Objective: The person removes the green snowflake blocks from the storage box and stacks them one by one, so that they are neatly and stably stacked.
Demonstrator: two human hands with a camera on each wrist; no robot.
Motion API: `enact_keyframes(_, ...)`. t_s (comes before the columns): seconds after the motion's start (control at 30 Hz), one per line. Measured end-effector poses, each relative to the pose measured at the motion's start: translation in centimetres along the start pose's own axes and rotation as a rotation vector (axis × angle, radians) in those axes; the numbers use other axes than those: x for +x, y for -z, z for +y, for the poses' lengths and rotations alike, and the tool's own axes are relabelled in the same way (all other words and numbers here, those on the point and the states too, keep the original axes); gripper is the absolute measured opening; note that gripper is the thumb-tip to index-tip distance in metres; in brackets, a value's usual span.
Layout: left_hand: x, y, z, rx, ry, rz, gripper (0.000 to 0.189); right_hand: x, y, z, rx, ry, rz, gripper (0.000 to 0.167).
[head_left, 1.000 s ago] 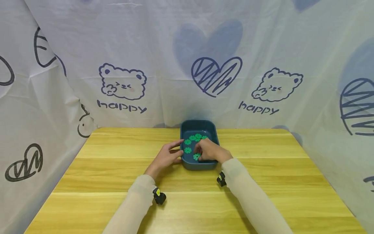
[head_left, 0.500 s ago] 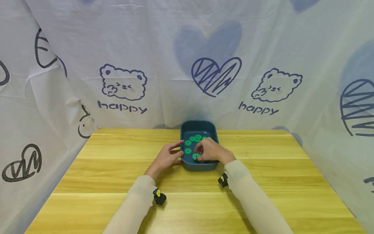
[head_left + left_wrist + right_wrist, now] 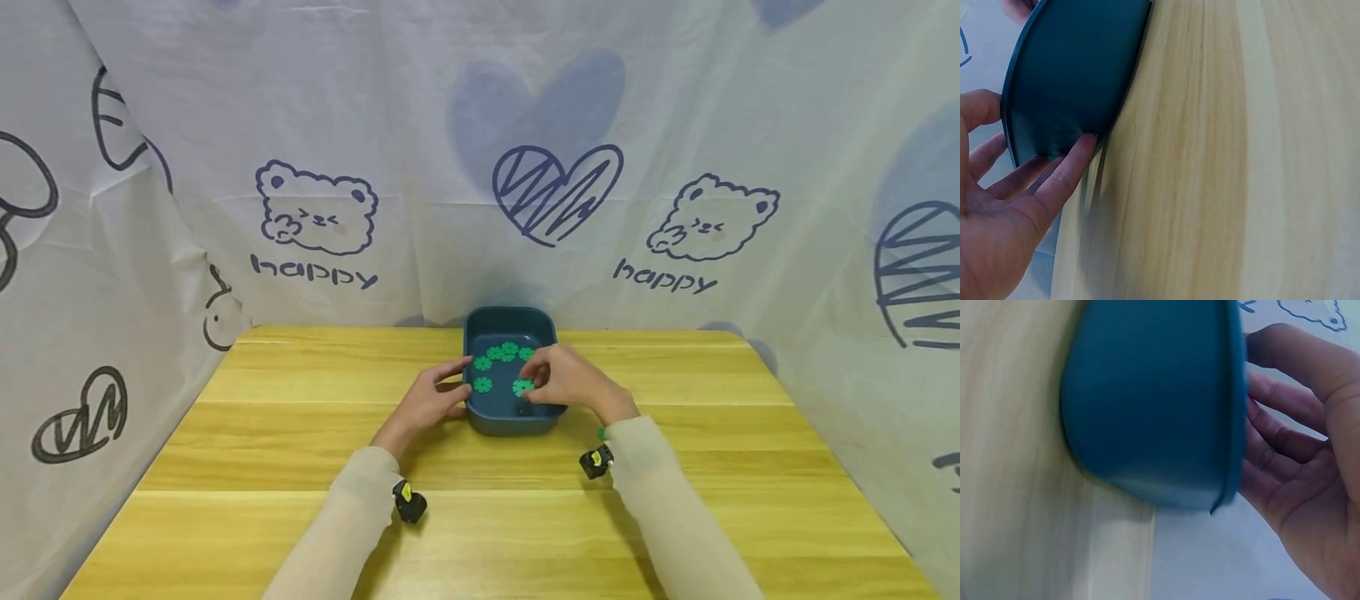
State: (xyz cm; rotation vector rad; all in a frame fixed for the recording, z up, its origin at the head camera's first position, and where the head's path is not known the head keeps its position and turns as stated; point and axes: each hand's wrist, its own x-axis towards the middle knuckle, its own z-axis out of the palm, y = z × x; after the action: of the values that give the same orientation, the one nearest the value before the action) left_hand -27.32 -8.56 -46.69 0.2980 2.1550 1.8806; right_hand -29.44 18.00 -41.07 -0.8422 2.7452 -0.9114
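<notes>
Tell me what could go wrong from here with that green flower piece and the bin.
The green flower piece seems pinched near its edge by the right hand, so it might slip back into the blue bin.
The right hand reaches over the bin's right rim and could knock it; the left hand touches the opposite side, but the bin might still shift.
A green bit beside the right sleeve could get brushed.
</notes>
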Motion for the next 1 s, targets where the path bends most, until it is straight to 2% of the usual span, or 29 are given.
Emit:
enact_keyframes(0.33, -0.1, 0.1, -0.2, 0.013, -0.009, -0.009, 0.056, -3.0, 0.9, 0.9, 0.039, -0.031, 0.082, 0.023)
enact_keyframes(0.5, -0.2, 0.1, -0.3, 0.025, -0.011, -0.011, 0.056, -4.4, 1.7, 1.2, 0.035, -0.013, 0.113, 0.021)
enact_keyframes(1.0, 0.1, 0.0, -0.1, 0.018, -0.028, -0.012, 0.056, -7.9, 2.3, 4.0, 0.016, -0.045, 0.102, 0.021)
